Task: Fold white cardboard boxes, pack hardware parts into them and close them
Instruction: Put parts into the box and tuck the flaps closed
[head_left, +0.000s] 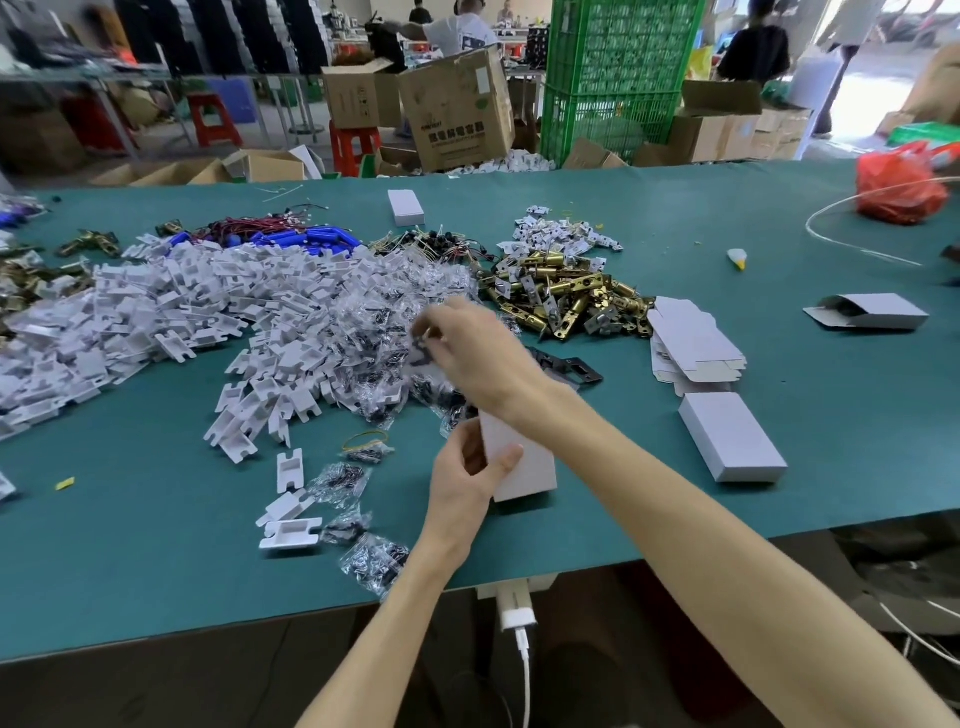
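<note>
My left hand (470, 470) grips a white cardboard box (522, 470) that stands on the green table (156, 561) near its front edge. My right hand (475, 353) reaches across above the box and pinches a clear plastic bag of small dark parts (423, 356) over the heap of such bags (363, 322). Brass latch bolts (561, 299) are piled just right of that hand. Flat unfolded white boxes (693, 343) lie in a stack farther right, with a closed white box (732, 436) in front of them.
White plastic parts (156, 306) cover the table's left half, with blue pieces and red wires (291, 236) behind. Loose bags and plastic parts (332, 504) lie at front left. An open-ended box (867, 312), a red bag (898, 187) and a green crate (618, 78) are right and beyond.
</note>
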